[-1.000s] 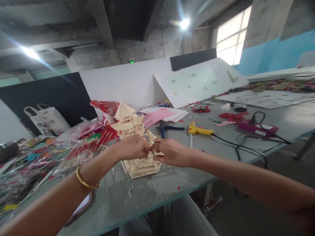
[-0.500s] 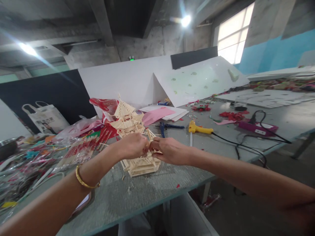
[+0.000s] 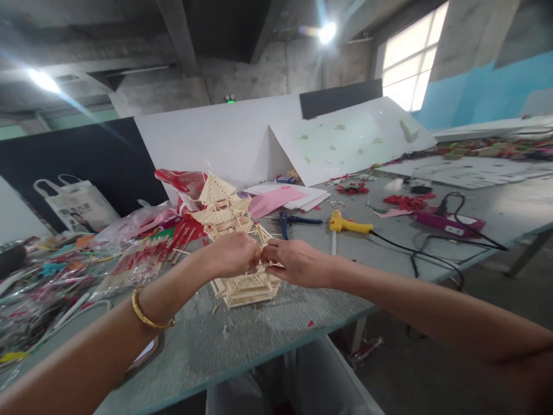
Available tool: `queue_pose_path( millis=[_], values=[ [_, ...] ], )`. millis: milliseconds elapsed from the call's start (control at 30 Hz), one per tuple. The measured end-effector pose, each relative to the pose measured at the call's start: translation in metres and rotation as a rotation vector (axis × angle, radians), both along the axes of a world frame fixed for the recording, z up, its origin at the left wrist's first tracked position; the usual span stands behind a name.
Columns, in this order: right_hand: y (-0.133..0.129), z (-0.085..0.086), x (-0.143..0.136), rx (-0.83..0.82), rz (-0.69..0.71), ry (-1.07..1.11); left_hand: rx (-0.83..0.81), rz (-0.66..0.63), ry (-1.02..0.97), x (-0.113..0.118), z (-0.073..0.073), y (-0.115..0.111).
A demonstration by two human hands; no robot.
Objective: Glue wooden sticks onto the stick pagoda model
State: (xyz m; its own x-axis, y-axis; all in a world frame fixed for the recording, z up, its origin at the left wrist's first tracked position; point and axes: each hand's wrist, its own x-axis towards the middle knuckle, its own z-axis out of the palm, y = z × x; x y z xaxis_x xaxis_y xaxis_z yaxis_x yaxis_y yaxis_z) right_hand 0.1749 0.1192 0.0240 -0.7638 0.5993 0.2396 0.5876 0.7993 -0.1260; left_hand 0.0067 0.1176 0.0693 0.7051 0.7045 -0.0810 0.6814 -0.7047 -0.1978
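Head view: both bare hands meet at the stick pagoda [image 3: 242, 291], which stands on the grey table [image 3: 194, 340].
Left hand [image 3: 237, 253]: fingers curled in at the pagoda's middle; its fingertips are hidden, so whether it pinches a piece cannot be told.
Right hand [image 3: 298, 263]: fingers bent toward the left hand, just beside the pagoda's middle; its hold cannot be told either.
Pagoda: roof tiers rise behind the left hand, and the layered base shows below both hands.
Near edge: runs in front of the pagoda, with a strip of tabletop between, carrying small scraps.
Right of pagoda: tabletop stretches between the right forearm and the yellow glue gun [image 3: 348, 223]; a dark blue tool [image 3: 302, 219] lies nearer the pagoda.
Farther right: purple power strip [image 3: 451, 223] and black cable [image 3: 397, 246].
Behind pagoda: pink sheet [image 3: 276, 199] over white sheets [image 3: 313, 199].
Left of pagoda: clear packets [image 3: 138, 262] hold thin sticks, some red; the red plastic bag [image 3: 181, 181] sits behind them.
Far left: tote bag [image 3: 82, 204] leans by a black panel [image 3: 78, 158], contents hidden.
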Motion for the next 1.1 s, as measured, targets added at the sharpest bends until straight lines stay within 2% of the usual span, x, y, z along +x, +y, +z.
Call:
queue_pose_path(
  millis=[300,600,1100],
  values=[
    [0.0003,-0.0002,0.0006,-0.004,0.014,0.005,-0.045,0.008,-0.066,-0.0036,0.0019,-0.0006],
    [0.0001,-0.0026,0.0025,0.048,0.004,-0.012,-0.038,0.05,-0.044,-0.0008,0.0048,-0.0064],
    [-0.0024,-0.0012,0.0023,0.065,0.001,-0.017,-0.039,0.021,-0.061,-0.0016,0.0023,-0.0041]
  ],
)
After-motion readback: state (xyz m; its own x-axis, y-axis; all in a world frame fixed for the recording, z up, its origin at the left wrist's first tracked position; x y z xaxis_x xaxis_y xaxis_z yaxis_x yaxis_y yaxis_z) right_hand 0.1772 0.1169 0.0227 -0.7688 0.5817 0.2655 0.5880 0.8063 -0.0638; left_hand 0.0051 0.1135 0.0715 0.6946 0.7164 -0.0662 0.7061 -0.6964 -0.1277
